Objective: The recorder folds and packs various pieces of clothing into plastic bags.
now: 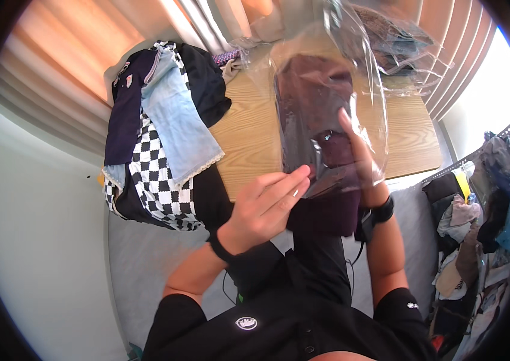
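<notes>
Ideally, left hand (262, 207) (outstretched, grip unclear) smooths the clear bag (377, 99) beside it; right hand (364, 159), holding the maroon garment (309, 111), braces.

1 folded maroon garment (315, 120), partly inside clear plastic bag (370, 75), near end protruding.

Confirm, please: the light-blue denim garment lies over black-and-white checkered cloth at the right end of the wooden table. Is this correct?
Wrong side: the head view shows the light-blue denim garment at the left end of the table.
</notes>
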`<action>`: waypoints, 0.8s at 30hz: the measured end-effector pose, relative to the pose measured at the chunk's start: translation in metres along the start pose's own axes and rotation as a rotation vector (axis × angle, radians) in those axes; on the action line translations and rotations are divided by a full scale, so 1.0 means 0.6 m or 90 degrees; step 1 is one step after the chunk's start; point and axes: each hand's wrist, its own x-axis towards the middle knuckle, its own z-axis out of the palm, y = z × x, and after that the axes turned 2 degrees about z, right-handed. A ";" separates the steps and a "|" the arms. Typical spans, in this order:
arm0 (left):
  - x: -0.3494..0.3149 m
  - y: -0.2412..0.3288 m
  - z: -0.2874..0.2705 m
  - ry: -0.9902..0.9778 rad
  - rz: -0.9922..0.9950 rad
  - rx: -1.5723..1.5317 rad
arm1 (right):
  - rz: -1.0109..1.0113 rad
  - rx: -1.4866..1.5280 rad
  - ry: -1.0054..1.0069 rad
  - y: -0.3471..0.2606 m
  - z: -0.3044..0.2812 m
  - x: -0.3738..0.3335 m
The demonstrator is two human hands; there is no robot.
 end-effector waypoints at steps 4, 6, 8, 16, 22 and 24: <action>-0.047 0.018 0.058 0.093 -0.323 -0.184 | -0.234 -0.485 -0.105 -0.132 0.097 0.032; -0.074 0.015 0.108 0.074 -0.432 -0.350 | -0.457 -0.719 -0.145 -0.141 0.093 0.063; -0.079 0.018 0.160 0.146 -0.518 -0.726 | -0.416 -0.997 -0.002 -0.137 0.099 0.123; -0.093 0.019 0.191 0.473 -0.696 -1.132 | -0.331 -1.337 -0.019 -0.032 0.088 0.112; -0.131 0.033 0.182 0.438 -0.789 -1.028 | -0.392 -1.257 -0.274 -0.050 0.035 -0.024; -0.126 0.034 0.176 0.432 -0.771 -1.029 | -0.369 -1.305 -0.290 -0.035 0.015 -0.033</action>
